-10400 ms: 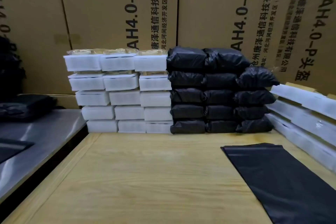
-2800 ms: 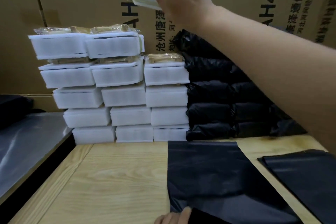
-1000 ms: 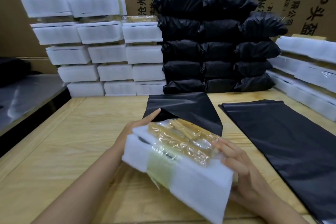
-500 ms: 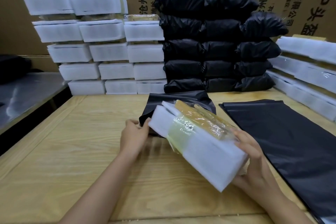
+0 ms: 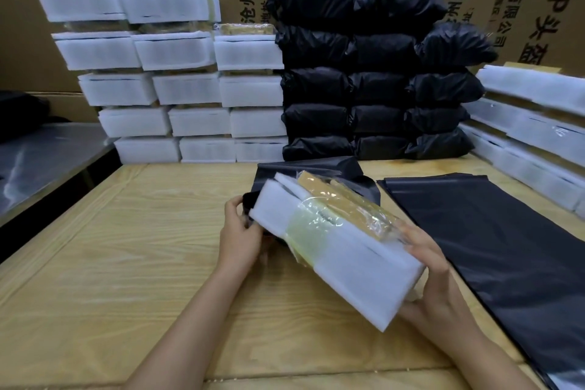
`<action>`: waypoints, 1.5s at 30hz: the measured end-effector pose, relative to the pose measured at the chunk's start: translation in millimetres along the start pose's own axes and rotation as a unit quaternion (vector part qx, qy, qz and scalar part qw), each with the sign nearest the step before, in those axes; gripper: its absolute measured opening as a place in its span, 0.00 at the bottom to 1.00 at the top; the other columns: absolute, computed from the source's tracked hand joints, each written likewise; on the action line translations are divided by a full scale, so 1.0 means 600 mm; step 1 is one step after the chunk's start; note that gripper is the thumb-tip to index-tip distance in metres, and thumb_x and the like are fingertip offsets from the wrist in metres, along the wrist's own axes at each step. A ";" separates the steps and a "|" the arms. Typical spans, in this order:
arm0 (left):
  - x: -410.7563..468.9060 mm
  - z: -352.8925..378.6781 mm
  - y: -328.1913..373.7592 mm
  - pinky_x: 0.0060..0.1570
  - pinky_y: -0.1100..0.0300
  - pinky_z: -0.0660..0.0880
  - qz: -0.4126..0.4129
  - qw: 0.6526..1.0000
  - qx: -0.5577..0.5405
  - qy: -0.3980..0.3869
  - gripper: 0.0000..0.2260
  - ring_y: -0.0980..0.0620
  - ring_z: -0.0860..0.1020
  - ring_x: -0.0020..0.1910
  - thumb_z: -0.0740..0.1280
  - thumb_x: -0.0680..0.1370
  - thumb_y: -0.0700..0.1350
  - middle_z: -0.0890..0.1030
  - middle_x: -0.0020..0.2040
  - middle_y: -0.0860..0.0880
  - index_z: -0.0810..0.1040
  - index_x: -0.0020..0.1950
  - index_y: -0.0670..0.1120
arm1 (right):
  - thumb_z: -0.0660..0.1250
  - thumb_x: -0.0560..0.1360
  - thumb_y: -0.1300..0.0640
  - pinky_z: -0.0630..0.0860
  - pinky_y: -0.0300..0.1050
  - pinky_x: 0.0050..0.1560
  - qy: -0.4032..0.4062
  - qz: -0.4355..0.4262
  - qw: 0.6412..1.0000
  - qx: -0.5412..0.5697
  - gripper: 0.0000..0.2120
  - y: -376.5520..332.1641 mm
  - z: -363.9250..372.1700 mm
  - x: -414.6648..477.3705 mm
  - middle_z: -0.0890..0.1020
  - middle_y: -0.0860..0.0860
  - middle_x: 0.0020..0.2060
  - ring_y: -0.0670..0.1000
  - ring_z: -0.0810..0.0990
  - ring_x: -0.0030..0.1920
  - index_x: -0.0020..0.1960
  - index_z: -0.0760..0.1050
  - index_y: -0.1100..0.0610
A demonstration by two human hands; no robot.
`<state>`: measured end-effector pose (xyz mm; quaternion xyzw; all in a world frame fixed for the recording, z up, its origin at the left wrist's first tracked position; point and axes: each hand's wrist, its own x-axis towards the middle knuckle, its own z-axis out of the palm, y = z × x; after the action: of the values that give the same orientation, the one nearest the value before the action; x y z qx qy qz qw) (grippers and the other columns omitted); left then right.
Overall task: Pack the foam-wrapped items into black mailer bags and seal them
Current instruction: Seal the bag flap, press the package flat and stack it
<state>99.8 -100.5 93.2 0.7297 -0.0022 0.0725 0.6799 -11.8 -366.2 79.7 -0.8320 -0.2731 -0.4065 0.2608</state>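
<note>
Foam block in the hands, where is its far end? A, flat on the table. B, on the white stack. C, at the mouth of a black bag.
C: the left hand holds the bag open at the far end of the block, while the right hand holds its near end.

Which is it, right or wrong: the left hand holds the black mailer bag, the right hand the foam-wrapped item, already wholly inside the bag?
Not wholly: the head view shows the foam-wrapped item mostly outside the black mailer bag, its far end at the mouth. The left hand and right hand hold as stated.
</note>
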 end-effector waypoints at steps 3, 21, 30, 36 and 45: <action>0.001 -0.006 -0.010 0.33 0.50 0.76 0.023 1.000 -0.019 0.001 0.23 0.45 0.80 0.34 0.60 0.76 0.37 0.82 0.35 0.50 0.62 0.60 0.63 | 0.73 0.70 0.46 0.68 0.63 0.64 -0.013 -0.031 0.999 -0.018 0.31 0.004 0.000 0.000 0.63 0.57 0.70 0.63 0.66 0.69 0.62 0.59 0.55; -0.035 0.008 -0.012 0.29 0.49 0.67 0.209 0.962 0.173 -0.034 0.21 0.53 0.67 0.25 0.66 0.72 0.36 0.67 0.26 0.54 0.61 0.48 0.60 | 0.65 0.68 0.53 0.68 0.59 0.56 -0.027 -0.072 0.969 -0.234 0.20 -0.021 -0.005 0.011 0.68 0.57 0.66 0.59 0.67 0.66 0.59 0.66 0.54; 0.011 0.006 0.034 0.57 0.54 0.61 0.211 0.814 0.535 0.079 0.31 0.49 0.70 0.57 0.66 0.71 0.48 0.71 0.57 0.50 0.59 0.73 0.53 | 0.63 0.72 0.52 0.69 0.60 0.57 -0.035 -0.110 0.961 -0.253 0.16 -0.029 0.004 0.012 0.72 0.60 0.65 0.60 0.69 0.66 0.59 0.67 0.53; 0.044 0.013 0.070 0.42 0.58 0.58 0.228 0.792 0.552 0.123 0.08 0.48 0.75 0.37 0.59 0.79 0.44 0.81 0.41 0.50 0.76 0.55 0.48 | 0.64 0.72 0.53 0.68 0.60 0.57 -0.038 -0.127 0.959 -0.249 0.16 -0.034 0.003 0.015 0.69 0.58 0.66 0.60 0.69 0.66 0.59 0.67 0.53; 0.009 0.000 0.051 0.29 0.58 0.73 0.393 0.828 0.388 0.100 0.09 0.48 0.79 0.38 0.69 0.72 0.38 0.81 0.45 0.50 0.82 0.51 0.45 | 0.68 0.67 0.52 0.69 0.56 0.54 -0.030 -0.050 0.974 -0.221 0.23 -0.049 0.010 0.047 0.77 0.61 0.61 0.58 0.70 0.64 0.59 0.67 0.53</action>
<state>102.2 -102.5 124.4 0.8595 -0.1920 0.4012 0.2520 -13.7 -334.4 106.1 -0.8662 -0.2257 -0.4438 0.0418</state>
